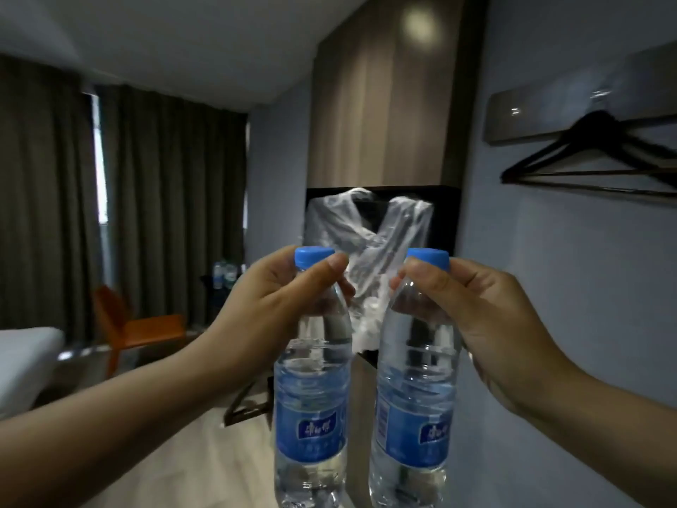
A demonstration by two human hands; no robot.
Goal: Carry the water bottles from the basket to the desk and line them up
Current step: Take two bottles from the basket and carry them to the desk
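Two water bottles are held upright in mid-air, side by side and close together; contact between them cannot be confirmed. The left hand [278,306] grasps the left bottle [311,408] at the neck, with the thumb curled across the front just under the blue top and the fingers wrapped behind. The right hand [487,324] grasps the right bottle [414,416] in the same manner, thumb pressed to the neck. Both bottles appear full or nearly so, and each carries a blue label around the middle. Their bases run past the lower edge of view.

Behind them a clear plastic bag [370,251] hangs in a dark recess below wood panelling [381,104]. Further bottles [224,275] stand near the curtains [165,196], blurred and too small to count. An orange chair [146,328] sits before the curtains, with a white bed [25,353] at far left. Black hangers [586,155] hang on the right wall.
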